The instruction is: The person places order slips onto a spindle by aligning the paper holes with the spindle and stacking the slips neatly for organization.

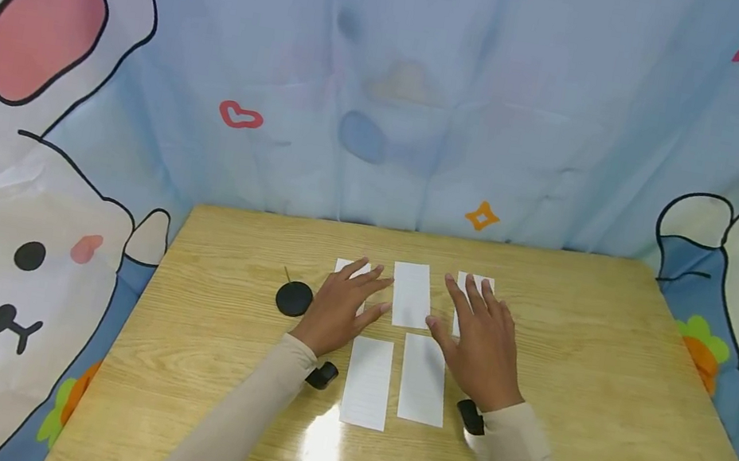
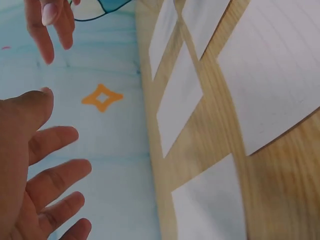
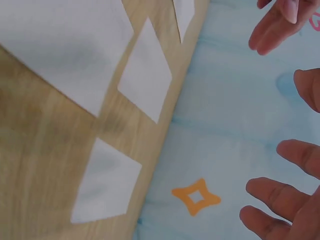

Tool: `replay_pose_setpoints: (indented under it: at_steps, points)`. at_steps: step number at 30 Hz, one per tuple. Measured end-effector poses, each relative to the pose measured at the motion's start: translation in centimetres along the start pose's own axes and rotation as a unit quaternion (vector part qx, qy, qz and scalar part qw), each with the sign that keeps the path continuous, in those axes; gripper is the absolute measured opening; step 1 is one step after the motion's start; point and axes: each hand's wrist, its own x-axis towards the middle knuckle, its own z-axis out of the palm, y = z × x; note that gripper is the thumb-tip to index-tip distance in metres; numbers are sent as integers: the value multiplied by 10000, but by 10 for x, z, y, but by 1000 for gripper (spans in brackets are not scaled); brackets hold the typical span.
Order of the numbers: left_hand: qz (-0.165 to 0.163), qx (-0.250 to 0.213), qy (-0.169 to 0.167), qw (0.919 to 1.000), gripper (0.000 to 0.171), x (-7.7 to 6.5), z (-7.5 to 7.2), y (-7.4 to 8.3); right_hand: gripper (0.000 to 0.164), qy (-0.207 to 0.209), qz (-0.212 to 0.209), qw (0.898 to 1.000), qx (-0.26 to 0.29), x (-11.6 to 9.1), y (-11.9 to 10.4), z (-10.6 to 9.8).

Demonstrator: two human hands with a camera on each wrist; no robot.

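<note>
Both hands hover over the table with fingers spread and nothing held. My left hand (image 1: 338, 310) is above the back left white paper (image 1: 341, 265), partly covering it in the head view. My right hand (image 1: 484, 349) overlaps the back right paper (image 1: 456, 323) in the same way. Between the hands lies the back middle paper (image 1: 411, 295). Two more sheets, the front left paper (image 1: 367, 383) and the front right paper (image 1: 423, 380), lie flat nearer to me. In the left wrist view, faint lines run across one large near sheet (image 2: 280, 65).
A black round disc (image 1: 294, 298) lies left of the left hand, with a thin brownish stick (image 1: 287, 274) poking out behind it. The wooden table (image 1: 581, 312) ends at a blue cartoon curtain (image 1: 545, 129). Each wrist carries a small black camera (image 1: 321, 375).
</note>
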Motion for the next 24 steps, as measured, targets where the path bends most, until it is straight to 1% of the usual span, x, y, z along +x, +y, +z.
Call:
replay_pose_setpoints:
  at_steps: [4, 9, 12, 15, 19, 22, 24]
  points:
    - [54, -358, 310, 9989, 42, -4, 3, -6, 71, 228, 69, 9996, 159, -11, -8, 7]
    - [-132, -843, 442, 9954, 39, -10, 7, -10, 71, 581, 220, 9972, 422, -25, -17, 15]
    - [-287, -1073, 446, 9928, 37, -13, 11, -13, 71, 807, 269, 9944, 631, -33, -22, 19]
    - [-426, -1226, 418, 9907, 37, -17, 14, -15, 70, 930, 334, 9918, 811, -41, -27, 22]
    - [-619, -1460, 355, 9867, 35, -22, 19, -18, 68, 909, 517, 9902, 928, -51, -32, 27]
    - [-763, -1521, 278, 9850, 33, -26, 24, -19, 68, 874, 654, 9892, 979, -58, -34, 32]
    - [-804, -1475, 246, 9855, 32, -29, 27, -21, 68, 875, 722, 9882, 1030, -62, -35, 35]
